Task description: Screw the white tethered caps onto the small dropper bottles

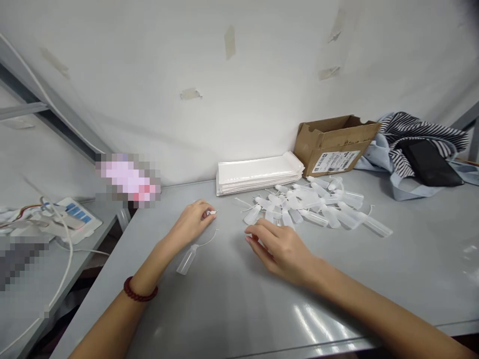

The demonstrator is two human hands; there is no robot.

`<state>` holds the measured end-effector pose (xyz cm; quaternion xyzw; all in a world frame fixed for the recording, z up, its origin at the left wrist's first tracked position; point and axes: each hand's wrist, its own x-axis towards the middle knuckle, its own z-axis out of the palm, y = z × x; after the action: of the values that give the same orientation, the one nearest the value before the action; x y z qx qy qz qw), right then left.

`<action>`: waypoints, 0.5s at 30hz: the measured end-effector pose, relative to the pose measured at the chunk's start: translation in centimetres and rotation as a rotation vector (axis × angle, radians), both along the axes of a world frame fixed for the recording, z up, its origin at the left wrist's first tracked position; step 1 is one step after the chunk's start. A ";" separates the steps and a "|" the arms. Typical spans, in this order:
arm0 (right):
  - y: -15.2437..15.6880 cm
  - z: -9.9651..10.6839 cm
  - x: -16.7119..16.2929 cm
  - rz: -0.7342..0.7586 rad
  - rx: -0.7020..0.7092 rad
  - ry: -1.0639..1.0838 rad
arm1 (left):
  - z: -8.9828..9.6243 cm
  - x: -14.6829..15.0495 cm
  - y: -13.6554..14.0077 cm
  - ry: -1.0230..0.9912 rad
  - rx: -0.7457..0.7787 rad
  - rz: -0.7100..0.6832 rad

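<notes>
My left hand (192, 219) is closed, pinching a small white needle tip (211, 213) with a thin point sticking out to the right; the fingers hide part of it. Just below that hand a translucent plastic squeeze bottle (187, 260) lies on the table, a thin cap strap curling from its neck. My right hand (279, 247) hovers over the table with its fingers bent and a small gap between thumb and index finger. Nothing shows in that gap. Directly beyond it lies a loose pile of similar squeeze bottles (310, 204), several with straps.
White padded envelopes (258, 172) are stacked against the wall, beside an open cardboard box (337, 147). Striped cloth (422, 127) and a black pouch (430, 162) lie at the far right. On the left, a lower grey surface (80, 267) carries cables and a white power strip (77, 219).
</notes>
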<state>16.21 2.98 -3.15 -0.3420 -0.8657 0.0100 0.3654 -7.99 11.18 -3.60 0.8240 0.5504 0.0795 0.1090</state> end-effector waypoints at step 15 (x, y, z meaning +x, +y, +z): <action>-1.4 -3.0 -5.3 0.199 -0.130 -0.048 | -0.4 -2.5 0.3 -0.019 0.078 0.018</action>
<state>10.88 1.55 -6.15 -0.2777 -0.9013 0.0940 0.3188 -10.47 11.51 -3.96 0.8217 0.5534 0.1097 0.0813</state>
